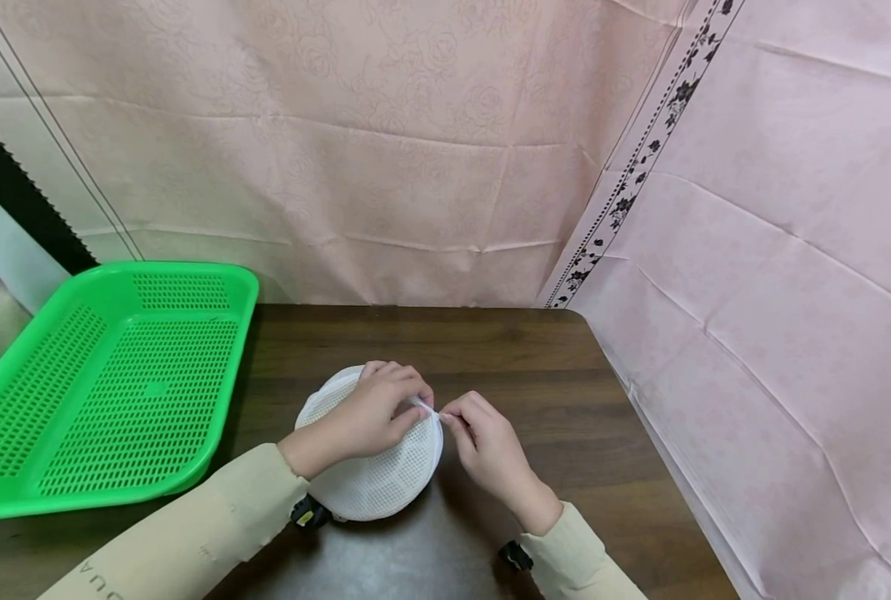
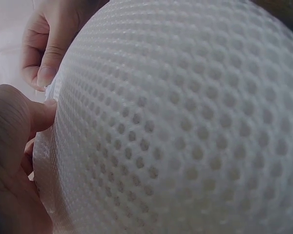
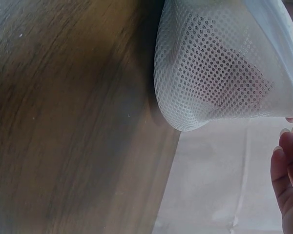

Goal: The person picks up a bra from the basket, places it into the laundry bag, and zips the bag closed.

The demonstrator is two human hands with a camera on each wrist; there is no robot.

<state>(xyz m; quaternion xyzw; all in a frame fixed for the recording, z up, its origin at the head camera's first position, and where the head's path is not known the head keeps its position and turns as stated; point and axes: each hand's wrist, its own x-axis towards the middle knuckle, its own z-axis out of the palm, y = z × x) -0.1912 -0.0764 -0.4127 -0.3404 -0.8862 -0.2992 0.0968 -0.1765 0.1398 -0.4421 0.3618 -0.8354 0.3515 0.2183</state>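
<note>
A round white mesh laundry bag (image 1: pixel 377 487) sits on the brown table, its honeycomb weave close up in the left wrist view. My left hand (image 1: pixel 377 412) lies over the bag's top and grips its far right edge between thumb and fingers. At that same edge my right hand (image 1: pixel 490 446) pinches a small piece at the end of a white strip that looks like a zipper; the pinched piece itself is mostly hidden. The bag (image 3: pixel 219 68) bulges in the right wrist view, and something darker shows faintly through the mesh. Fingers (image 3: pixel 283 165) appear beside its edge there.
A large green plastic basket (image 1: pixel 246 333) with slotted sides stands left of the bag. The wooden table (image 1: pixel 535 358) ends at a pale pink patterned cloth (image 1: pixel 430 192) behind and another cloth (image 1: pixel 790 275) along the right.
</note>
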